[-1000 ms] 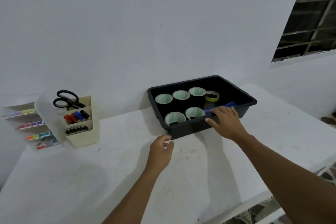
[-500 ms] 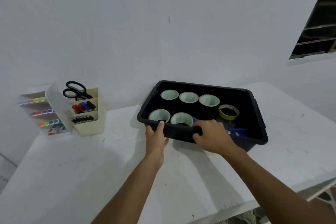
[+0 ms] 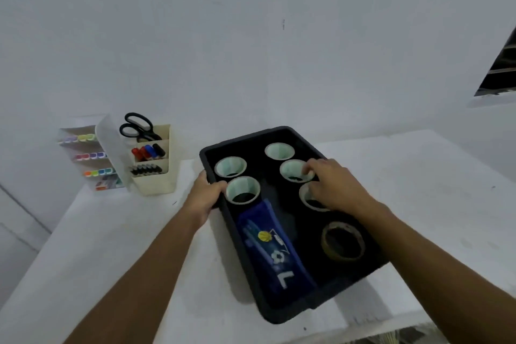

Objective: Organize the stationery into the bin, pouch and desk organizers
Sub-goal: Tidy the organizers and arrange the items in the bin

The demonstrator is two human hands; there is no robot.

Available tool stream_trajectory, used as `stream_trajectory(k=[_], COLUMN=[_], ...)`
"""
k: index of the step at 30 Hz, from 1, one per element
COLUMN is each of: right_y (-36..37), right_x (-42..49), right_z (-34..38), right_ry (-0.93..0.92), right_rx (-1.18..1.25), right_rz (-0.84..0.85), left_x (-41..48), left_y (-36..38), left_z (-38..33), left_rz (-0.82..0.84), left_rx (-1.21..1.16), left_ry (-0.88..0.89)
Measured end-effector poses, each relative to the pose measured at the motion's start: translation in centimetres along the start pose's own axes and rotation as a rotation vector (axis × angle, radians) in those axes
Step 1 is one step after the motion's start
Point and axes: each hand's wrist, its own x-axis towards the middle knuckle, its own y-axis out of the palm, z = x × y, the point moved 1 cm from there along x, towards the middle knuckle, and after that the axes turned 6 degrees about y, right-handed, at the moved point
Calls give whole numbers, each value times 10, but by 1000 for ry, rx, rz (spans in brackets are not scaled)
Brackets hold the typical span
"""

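Bin (image 3: 279, 314) on the desk (image 3: 125, 246) is gripped at its rim by the left hand (image 3: 205, 197); right hand (image 3: 335, 190) fingers (image 3: 308, 169) are curled over a tape roll (image 3: 290, 169), grip not discernible.

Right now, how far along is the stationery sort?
Looks done: black-handled scissors, markers and pens stand in the cream desk organizer; highlighters sit in the clear plastic organizer; five white tape rolls, a yellow tape roll and the blue printed pouch lie in the black plastic bin. In hand: left hand grips the bin's rim; right hand touches a white roll, grip unclear. Left: probably just tidying the bin.
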Motion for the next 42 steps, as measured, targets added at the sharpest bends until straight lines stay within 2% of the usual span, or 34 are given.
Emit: stream_trajectory(k=[2,5,7,10,15,23,28,30,32,33,34,35,38,40,42], right_y=[-2,9,24,39,41,47,49,46,41,40,40,41,68,81,84], right_x=[8,13,10,8,18,59,77,72,62,55,45,36,20,20,22], right_z=[-19,-34,-30,-25,-17,1,6,11,25,37,52,67,108,123,128], right_ry=[51,85,80,113,120,129,124,40,-202,-336,-424,-457,-441,-413,-400], right_rx=[-85,-45,126,263,274,300,234,83,-31,-20,12,33,-101,-203,-196], right_rz=[-7,137,208,137,86,63,5,-189,-378,-381,-274,-100,485,611,589], left_x=[12,25,22,6,-25,6,21,22,23,23,23,25,25,25,25], left_y=[-25,-43,-41,-38,-33,-44,-42,-43,-43,-44,-47,-46,-47,-46,-44], left_z=[-4,-5,-4,6,17,6,-2,-1,0,0,2,2,2,2,1], left_rz=[122,199,142,55,21,-63,-90,-98,-112,-114,-111,-110,-118,-131,-135], left_rx=[12,47,129,305,509,548,608,601,588,584,585,583,623,643,657], left_ry=[-22,-12,42,141,159,187,185,175,166,167,176,189,194,192,196])
